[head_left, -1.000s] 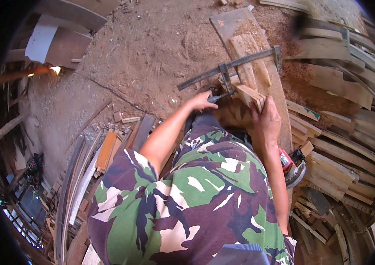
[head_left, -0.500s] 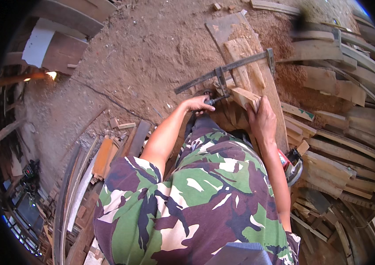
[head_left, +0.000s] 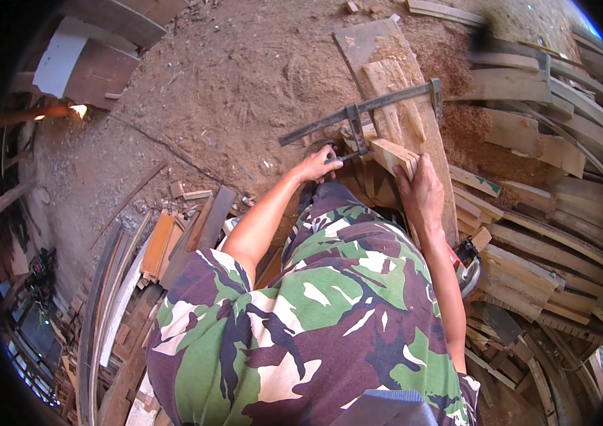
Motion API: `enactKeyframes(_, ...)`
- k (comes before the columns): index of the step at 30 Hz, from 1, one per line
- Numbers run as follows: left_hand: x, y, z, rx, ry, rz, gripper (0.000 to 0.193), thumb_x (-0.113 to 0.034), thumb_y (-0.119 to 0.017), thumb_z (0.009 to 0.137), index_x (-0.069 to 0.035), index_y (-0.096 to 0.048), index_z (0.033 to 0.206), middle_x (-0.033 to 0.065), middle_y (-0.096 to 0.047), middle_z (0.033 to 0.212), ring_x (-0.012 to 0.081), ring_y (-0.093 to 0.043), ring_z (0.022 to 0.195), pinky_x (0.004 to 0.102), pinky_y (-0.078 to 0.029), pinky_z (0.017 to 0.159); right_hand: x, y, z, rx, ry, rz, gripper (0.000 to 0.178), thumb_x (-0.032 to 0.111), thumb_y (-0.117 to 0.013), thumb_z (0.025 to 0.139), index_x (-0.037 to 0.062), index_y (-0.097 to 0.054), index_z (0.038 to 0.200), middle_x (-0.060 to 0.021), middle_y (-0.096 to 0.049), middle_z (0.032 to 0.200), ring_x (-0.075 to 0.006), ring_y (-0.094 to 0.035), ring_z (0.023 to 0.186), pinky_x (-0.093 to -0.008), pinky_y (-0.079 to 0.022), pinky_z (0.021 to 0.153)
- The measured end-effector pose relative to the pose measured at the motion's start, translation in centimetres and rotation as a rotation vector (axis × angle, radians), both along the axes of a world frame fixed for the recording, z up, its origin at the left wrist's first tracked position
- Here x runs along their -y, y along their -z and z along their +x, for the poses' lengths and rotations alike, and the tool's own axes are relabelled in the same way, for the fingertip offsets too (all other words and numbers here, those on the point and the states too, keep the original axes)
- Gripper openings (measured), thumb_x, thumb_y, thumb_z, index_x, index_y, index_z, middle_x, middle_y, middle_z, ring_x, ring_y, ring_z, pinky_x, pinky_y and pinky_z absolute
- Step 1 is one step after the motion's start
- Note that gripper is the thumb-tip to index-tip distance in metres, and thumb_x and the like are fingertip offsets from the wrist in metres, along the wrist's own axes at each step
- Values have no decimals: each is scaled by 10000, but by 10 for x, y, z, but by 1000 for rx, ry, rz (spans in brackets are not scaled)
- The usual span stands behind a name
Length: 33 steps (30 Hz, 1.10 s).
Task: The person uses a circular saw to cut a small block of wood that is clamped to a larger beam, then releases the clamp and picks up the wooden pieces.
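Note:
My left hand (head_left: 314, 165) is closed around the handle end of the clamp's screw, its fingers partly hidden. The dark metal bar clamp (head_left: 316, 128) lies slantwise across the plank bench, with its fixed jaw past the bench's right edge and its sliding jaw beside the wood. With its fingers and thumb, my right hand (head_left: 422, 193) grips the near end of a pale wooden block (head_left: 391, 152), which tilts up toward me. Beyond it, a rough pale piece of wood (head_left: 387, 89) rests under the clamp bar.
The long plank bench (head_left: 358, 41) carries sawdust. Stacked boards (head_left: 522, 135) crowd the right side. Wood offcuts (head_left: 159, 245) lie at my lower left, and a dark cable (head_left: 166, 148) crosses the dirt ground. A red and black tool (head_left: 466, 254) sits by my right forearm.
My left hand has shifted slightly up and its fingers have changed position around the screw handle. My right hand keeps its hold on the wooden block.

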State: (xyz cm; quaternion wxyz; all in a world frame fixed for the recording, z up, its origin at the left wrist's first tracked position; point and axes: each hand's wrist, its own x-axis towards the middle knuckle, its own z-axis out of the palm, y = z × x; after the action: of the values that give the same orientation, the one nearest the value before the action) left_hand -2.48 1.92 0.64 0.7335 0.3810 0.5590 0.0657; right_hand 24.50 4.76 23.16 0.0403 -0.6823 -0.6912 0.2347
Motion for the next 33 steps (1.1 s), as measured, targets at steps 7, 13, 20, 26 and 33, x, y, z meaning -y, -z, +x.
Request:
enactKeyframes(7,24,37,-6,-287,197,868,502,-316,-824,919,-44,-534,1225,212,-754,1018,402,-723,973,498,-573,896,-1,-2,-1,4,-1,-16,538,340,-750,980,-47,-552,1297,-265,-689,1145,-469,-692,1057,-532,-566,842)
enactKeyframes(13,26,12,-2,-58,-41,266,353,-357,-727,1023,-38,-615,1125,185,-756,1053,362,-736,1063,438,-564,944,1,-2,-3,2,3,38,440,343,-747,985,-18,-550,1143,-282,-712,981,-488,-711,927,-550,-565,766)
enactKeyframes(20,17,60,-13,-148,73,551,449,-468,-578,1098,-27,-648,1143,210,-710,1074,379,-688,1058,466,-527,910,-4,-28,-9,50,20,90,372,318,-759,977,20,-545,1036,-283,-716,857,-480,-719,838,-550,-562,711)
enactKeyframes(26,24,31,-8,-145,56,573,486,-509,-671,1038,-31,-652,1126,211,-702,1062,388,-676,1043,465,-526,915,7,-110,15,32,119,92,364,295,-802,960,12,-589,1045,-263,-724,844,-496,-709,791,-519,-551,664)
enactKeyframes(33,29,26,-3,-164,66,612,461,-481,-689,1036,-30,-645,1123,204,-706,1054,362,-680,1017,452,-524,902,51,-174,63,-299,431,240,306,174,-817,962,-23,-657,1135,-144,-727,985,-192,-683,905,-358,-570,808)
